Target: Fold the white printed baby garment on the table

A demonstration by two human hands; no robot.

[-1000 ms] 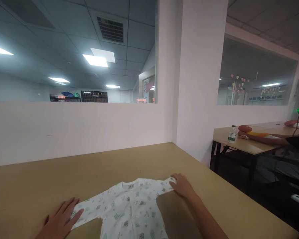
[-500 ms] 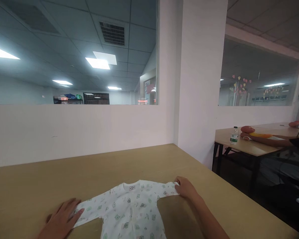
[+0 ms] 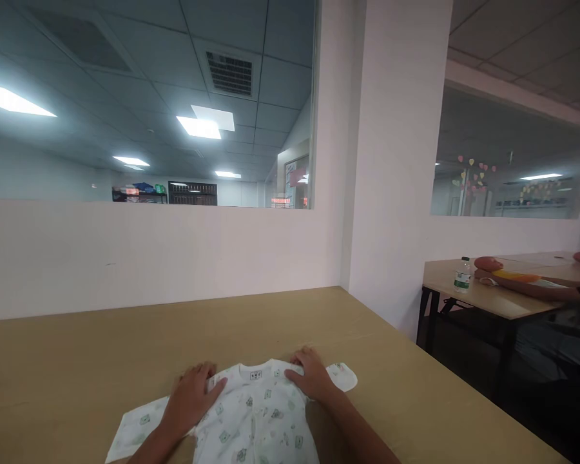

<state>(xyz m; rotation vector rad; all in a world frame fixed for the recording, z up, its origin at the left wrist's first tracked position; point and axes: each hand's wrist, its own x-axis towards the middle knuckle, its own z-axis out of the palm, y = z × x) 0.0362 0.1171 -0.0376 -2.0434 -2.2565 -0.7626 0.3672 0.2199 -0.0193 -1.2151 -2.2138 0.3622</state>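
A white baby top (image 3: 258, 415) with small green and grey animal prints lies spread on the table, its neckline away from me and its lower part cut off by the frame. My left hand (image 3: 189, 398) lies on the left shoulder and upper sleeve, fingers apart. The cuff end of that sleeve (image 3: 138, 426) shows to the left of the hand. On the opposite shoulder rests my right hand (image 3: 313, 379), thumb and fingers spread over the cloth. Past its wrist shows the right sleeve's end (image 3: 343, 376).
The light wood table (image 3: 101, 348) meets a white wall (image 3: 174, 258) and a pillar (image 3: 396, 161). At the right, another table (image 3: 510, 306) bears a water bottle (image 3: 463, 276) and a baby doll (image 3: 488, 263), with another person's arm (image 3: 526, 289) reaching towards it.
Both my hands have moved inward from the sleeve ends to the shoulders of the top, letting go of the cuffs. The view has shifted slightly left.
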